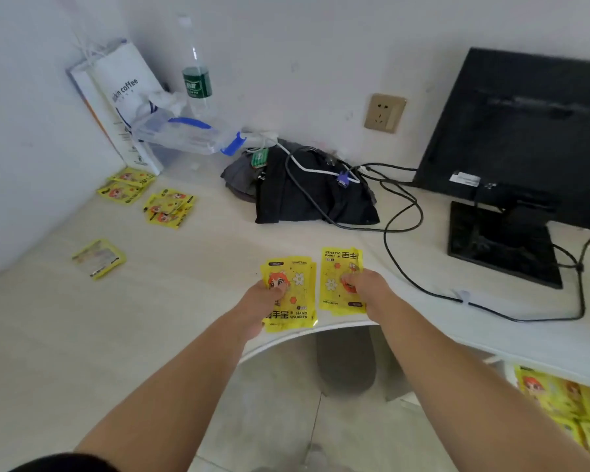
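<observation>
Left hand (258, 303) grips left packet stack (298, 279), right hand (368, 289) grips right packet stack (334, 267). Both sit at the tabletop (184, 301) curved front edge. Room leftward; cables (400, 267) close right.

A black monitor (525, 131) is standing at the far right of the bench (150, 301), its black cables (402, 267) trailing over a dark garment (307, 202) lying by the wall. A beige wall socket (385, 113) is showing above it. At the far left, a water bottle (197, 80) is standing behind a clear lidded box (184, 134), and a white coffee paper bag (123, 97) is leaning in the corner.
</observation>
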